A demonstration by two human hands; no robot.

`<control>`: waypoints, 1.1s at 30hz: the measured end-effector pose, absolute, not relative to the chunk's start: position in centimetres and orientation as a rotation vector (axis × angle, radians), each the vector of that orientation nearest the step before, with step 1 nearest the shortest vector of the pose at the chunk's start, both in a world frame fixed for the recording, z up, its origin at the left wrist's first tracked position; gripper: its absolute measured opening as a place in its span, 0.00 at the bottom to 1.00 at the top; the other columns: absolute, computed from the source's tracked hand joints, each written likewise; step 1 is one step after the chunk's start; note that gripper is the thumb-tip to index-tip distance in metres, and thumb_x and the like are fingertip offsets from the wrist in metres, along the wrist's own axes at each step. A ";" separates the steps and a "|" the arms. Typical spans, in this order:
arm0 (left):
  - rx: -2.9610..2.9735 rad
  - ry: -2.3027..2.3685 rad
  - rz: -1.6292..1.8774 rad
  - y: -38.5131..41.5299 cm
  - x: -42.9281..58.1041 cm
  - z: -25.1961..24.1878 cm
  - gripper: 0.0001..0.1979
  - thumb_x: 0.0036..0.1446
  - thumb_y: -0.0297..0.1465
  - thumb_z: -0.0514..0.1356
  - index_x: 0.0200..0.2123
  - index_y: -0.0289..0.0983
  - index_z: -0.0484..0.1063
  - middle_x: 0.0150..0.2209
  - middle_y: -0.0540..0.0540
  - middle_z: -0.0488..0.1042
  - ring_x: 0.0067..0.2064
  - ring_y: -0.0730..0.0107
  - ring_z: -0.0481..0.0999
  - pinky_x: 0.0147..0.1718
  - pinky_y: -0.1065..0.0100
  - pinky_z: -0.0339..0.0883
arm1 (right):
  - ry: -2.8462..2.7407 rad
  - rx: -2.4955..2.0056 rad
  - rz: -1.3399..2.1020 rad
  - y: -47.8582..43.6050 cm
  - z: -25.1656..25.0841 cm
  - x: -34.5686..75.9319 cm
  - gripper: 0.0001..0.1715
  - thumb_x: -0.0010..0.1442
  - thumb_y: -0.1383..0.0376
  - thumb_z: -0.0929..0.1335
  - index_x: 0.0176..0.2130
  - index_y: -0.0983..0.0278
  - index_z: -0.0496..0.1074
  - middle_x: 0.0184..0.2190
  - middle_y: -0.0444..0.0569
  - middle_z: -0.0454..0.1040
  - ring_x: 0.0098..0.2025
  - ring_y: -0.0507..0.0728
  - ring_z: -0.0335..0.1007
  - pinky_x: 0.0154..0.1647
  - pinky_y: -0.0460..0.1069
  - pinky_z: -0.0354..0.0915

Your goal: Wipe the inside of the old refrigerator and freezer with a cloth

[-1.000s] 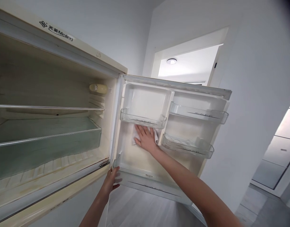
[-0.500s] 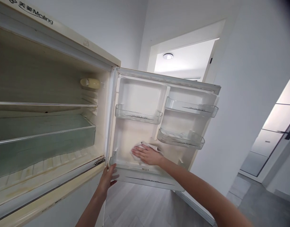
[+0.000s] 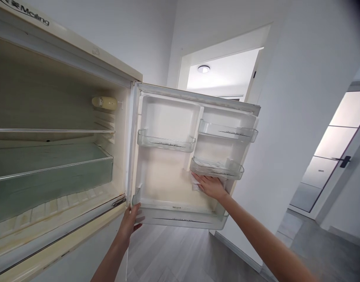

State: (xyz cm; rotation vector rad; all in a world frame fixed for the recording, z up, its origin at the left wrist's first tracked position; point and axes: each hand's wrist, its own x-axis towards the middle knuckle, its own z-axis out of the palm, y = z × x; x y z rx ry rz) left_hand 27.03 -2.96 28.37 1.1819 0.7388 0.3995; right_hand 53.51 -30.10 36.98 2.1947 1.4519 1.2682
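Note:
The refrigerator door (image 3: 162,168) stands open, its inner side facing me. My right hand (image 3: 212,187) presses a white cloth (image 3: 195,182) against the inner panel, just under the lower right door bin (image 3: 216,169). Most of the cloth is covered by the fingers. At the door's bottom left corner, my left hand (image 3: 129,222) grips the end of the long bottom bin (image 3: 182,220), thumb on top and fingers partly behind the clear plastic.
To the left is the refrigerator compartment with a glass shelf (image 3: 50,130), a green-tinted drawer (image 3: 50,188) and a yellowed lamp cover (image 3: 104,103). More bins hang on the door, including the upper left bin (image 3: 166,141). A white wall (image 3: 285,117) stands behind the door.
My right hand has moved the cloth right and up across the panel, from the lower middle to beneath the lower right bin. My left hand keeps its grip. The view has shifted slightly right.

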 end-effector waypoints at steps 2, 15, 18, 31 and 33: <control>1.181 0.738 0.408 -3.0 27.1 28.5 0.33 0.49 0.54 0.59 0.53 0.43 0.62 0.57 0.38 0.69 0.50 0.56 0.76 0.49 0.56 0.68 | 1.393 2.254 1.283 -30.7 36.4 53.6 0.30 0.68 0.64 0.57 0.67 0.59 0.61 0.59 0.53 0.72 0.55 0.63 0.70 0.51 0.57 0.65; 1.175 0.748 0.441 -3.7 27.8 28.2 0.34 0.49 0.55 0.58 0.55 0.44 0.60 0.58 0.38 0.68 0.49 0.58 0.76 0.49 0.56 0.69 | 1.521 2.085 1.187 -34.6 35.6 53.9 0.39 0.59 0.80 0.58 0.67 0.62 0.60 0.66 0.49 0.63 0.66 0.61 0.61 0.62 0.61 0.62; 1.173 0.747 0.440 -3.3 28.0 27.8 0.35 0.48 0.55 0.60 0.56 0.45 0.60 0.60 0.39 0.68 0.50 0.57 0.76 0.51 0.54 0.69 | 1.697 1.955 1.076 -35.0 35.2 54.9 0.37 0.60 0.78 0.59 0.65 0.60 0.63 0.65 0.46 0.66 0.65 0.58 0.63 0.63 0.59 0.61; 1.138 0.760 0.435 -3.4 27.6 28.5 0.35 0.48 0.54 0.60 0.55 0.43 0.60 0.57 0.37 0.69 0.45 0.59 0.77 0.48 0.56 0.68 | 2.020 1.631 0.753 -29.5 33.1 54.4 0.28 0.68 0.69 0.60 0.66 0.56 0.60 0.66 0.37 0.65 0.68 0.47 0.57 0.68 0.49 0.57; 1.141 0.749 0.425 -3.4 27.6 28.5 0.36 0.48 0.55 0.60 0.56 0.44 0.59 0.58 0.36 0.68 0.46 0.59 0.77 0.48 0.56 0.68 | 2.052 1.576 0.816 -27.4 33.4 53.7 0.28 0.69 0.69 0.59 0.65 0.57 0.61 0.66 0.37 0.64 0.68 0.46 0.55 0.69 0.48 0.55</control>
